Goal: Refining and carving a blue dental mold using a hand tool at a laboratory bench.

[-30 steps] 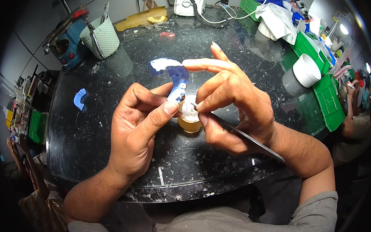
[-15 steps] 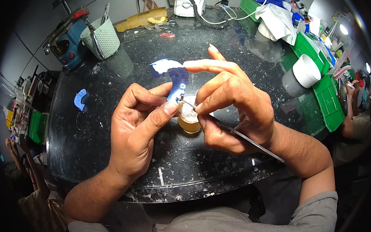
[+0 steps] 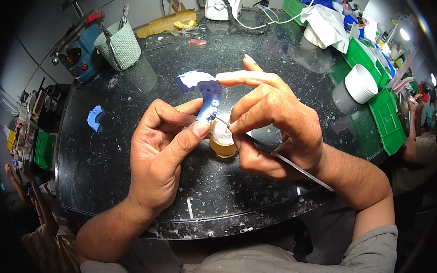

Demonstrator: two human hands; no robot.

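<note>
A blue horseshoe-shaped dental model (image 3: 208,96) is held up over the table. My left hand (image 3: 161,150) is closed on its near end, pinching it between thumb and fingers. A thin metal carving tool (image 3: 301,169) lies slantwise in my right hand (image 3: 280,127), gripped near its tip by thumb and fingers. The tip meets or nearly meets the model's near end; I cannot tell whether they touch. My right index finger reaches out to the model's far right edge. Below the hands stands a small yellowish jar (image 3: 223,149) with whitish contents, partly hidden by my fingers.
A second, smaller blue dental piece (image 3: 93,118) lies at left on the black table (image 3: 206,185). Behind it are a pale basket of tools (image 3: 121,46) and a blue-grey machine (image 3: 78,57). A white cup (image 3: 361,83) and green bins (image 3: 389,123) line the right. Other people work at both sides.
</note>
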